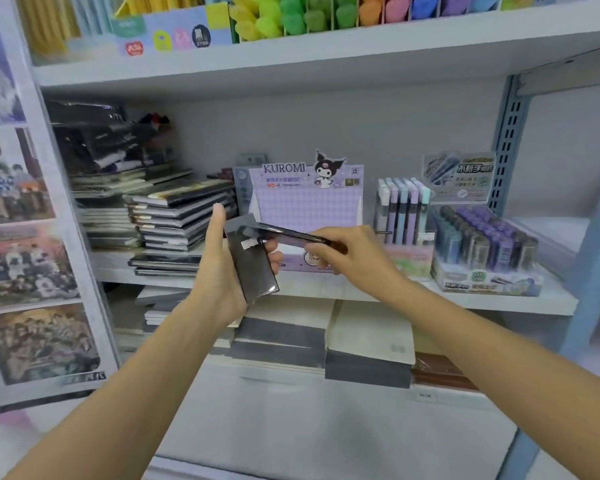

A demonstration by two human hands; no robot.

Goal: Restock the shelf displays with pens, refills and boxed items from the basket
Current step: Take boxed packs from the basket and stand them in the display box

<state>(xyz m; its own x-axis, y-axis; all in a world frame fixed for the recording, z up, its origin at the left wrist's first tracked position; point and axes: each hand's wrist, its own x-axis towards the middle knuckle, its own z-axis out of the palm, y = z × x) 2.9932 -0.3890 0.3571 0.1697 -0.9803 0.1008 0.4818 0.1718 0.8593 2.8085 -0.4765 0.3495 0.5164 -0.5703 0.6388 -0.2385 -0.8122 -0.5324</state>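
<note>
Your left hand (219, 271) is gripping a dark pack (253, 268), thumb up. Your right hand (350, 261) is pinching a second pack (288, 234), both in front of the Kuromi display (305, 202).

The dark pack (253, 268) gripped by the left hand (219, 271) is wrapped in smooth, glossy plastic; a bright highlight sits on its near corner. The slim pack (291, 233) pinched by the right hand (350, 258) has the same glossy finish. Shelf board (326, 55): smooth, matt white paint. Slotted upright (510, 140), far right: painted metal. Kuromi display box (305, 206): matt printed card. Notebook stack (177, 220), left: shiny covers. Refill tray (465, 277), right: clear plastic.
</note>
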